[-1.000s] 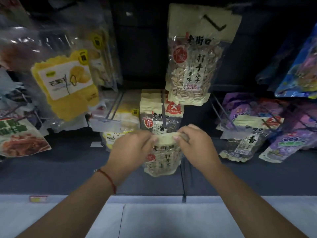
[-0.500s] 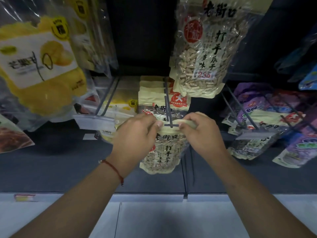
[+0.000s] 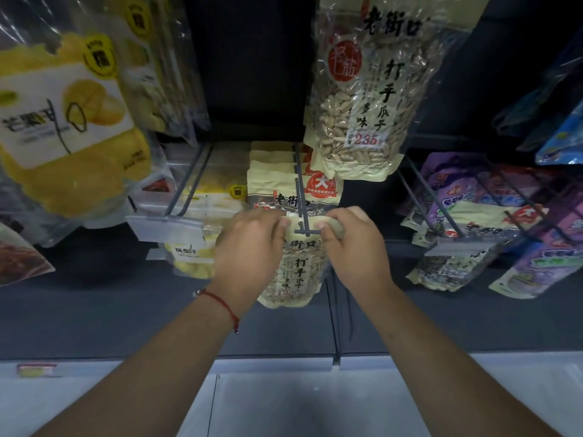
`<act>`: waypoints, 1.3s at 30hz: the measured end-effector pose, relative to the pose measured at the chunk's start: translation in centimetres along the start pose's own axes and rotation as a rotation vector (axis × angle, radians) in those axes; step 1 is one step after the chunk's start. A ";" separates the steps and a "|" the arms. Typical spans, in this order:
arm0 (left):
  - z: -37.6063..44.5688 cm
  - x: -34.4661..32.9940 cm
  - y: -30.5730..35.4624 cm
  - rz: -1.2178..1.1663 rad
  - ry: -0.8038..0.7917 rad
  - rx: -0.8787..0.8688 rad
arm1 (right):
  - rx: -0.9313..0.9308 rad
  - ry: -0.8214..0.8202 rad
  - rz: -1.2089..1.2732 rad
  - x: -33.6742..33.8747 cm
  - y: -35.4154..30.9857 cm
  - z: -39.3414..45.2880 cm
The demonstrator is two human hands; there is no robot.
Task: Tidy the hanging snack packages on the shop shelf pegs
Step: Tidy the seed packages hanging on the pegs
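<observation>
Gripping 老街口 seed packet (image 3: 296, 266) at peg (image 3: 306, 231)

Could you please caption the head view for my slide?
Left hand and right hand pinch a seed packet at the peg.

seed packet (image 3: 296, 272): glossy clear plastic | peg (image 3: 301, 200): matt grey metal | mango bag (image 3: 67, 127): shiny film

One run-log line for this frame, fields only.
stage: hanging packet | left hand: pinches seed packet top | right hand: pinches same top | peg: tip at packet top, threaded unclear
</observation>
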State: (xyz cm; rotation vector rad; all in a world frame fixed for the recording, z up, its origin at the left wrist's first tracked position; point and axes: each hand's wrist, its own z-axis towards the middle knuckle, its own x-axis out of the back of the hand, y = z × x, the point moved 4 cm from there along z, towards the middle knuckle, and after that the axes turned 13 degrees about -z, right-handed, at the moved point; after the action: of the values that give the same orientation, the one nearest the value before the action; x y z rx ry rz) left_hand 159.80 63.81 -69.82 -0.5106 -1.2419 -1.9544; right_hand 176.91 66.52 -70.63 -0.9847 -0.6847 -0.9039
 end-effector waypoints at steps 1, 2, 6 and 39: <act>0.0 0.0 0.1 0.007 -0.005 -0.006 | 0.003 -0.002 -0.002 -0.1 0.1 0.0; -0.1 0.1 0.2 0.011 -0.012 -0.007 | 0.008 -0.004 0.003 -0.1 0.2 0.0; -0.6 0.5 0.4 0.024 -0.056 -0.005 | 0.025 -0.039 0.004 0.3 0.6 -0.6; -16.1 1.3 13.5 0.150 -0.482 -0.143 | -0.083 -0.348 -0.224 15.4 3.3 -15.3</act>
State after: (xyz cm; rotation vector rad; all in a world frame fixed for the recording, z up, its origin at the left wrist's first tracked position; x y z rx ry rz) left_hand 170.28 45.66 -68.16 -1.1667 -1.3057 -1.8590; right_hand 188.32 48.50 -65.51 -1.1696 -1.0755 -0.9705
